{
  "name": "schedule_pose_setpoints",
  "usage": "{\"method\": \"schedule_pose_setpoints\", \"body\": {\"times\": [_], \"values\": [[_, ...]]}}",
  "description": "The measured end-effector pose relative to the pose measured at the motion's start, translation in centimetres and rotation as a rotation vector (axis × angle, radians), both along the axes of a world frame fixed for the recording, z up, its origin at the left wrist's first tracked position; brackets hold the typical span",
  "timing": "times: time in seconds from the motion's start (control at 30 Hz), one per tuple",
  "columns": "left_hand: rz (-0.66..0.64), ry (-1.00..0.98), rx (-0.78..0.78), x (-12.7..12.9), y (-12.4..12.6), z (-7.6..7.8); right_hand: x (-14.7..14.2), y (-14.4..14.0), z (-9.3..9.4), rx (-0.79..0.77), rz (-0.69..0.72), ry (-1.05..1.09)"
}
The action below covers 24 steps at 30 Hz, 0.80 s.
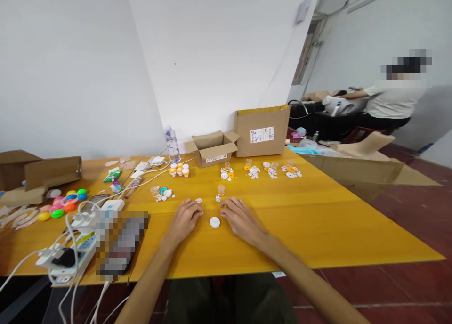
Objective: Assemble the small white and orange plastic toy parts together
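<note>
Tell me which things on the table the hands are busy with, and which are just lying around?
Busy with: left hand, right hand, white round cap, small white pieces.

Lying around: water bottle, open cardboard box, colourful plastic eggs, power strip.

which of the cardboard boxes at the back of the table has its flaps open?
The small cardboard box, left of the taller box. Its top flaps are spread outward; the taller box with the white label stands with no flaps spread.

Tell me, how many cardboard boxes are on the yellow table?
3: a big closed box at the back, a small open box beside it, and a flattened box far left. More may be hidden.
</note>
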State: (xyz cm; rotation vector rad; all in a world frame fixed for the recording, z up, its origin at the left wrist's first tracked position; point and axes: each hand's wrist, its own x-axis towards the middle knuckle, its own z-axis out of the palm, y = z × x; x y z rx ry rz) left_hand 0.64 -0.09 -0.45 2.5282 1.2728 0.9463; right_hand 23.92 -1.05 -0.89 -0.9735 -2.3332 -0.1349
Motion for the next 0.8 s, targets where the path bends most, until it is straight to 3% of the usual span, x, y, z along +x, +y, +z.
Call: {"method": "schedule_pose_setpoints", "body": {"times": [0.17,0.33,0.57,0.8], "values": [[0.001,-0.033,-0.067,0.0,-0.2,0.3,0.4,-1.5,0.5,-0.096,0.034,0.133],[-0.046,-0.044,-0.106,0.1,-0.2,0.2,0.7,-2.5,-0.3,-0.204,0.061,0.238],[-0.041,-0.033,-0.09,0.0,0.1,0.1,0.7,-1.1,-1.2,-0.345,0.024,0.341],[-0.017,-0.015,-0.04,-0.1,0.0,0.1,0.4,-0.4,-1.1,-0.373,-0.014,0.358]]}}
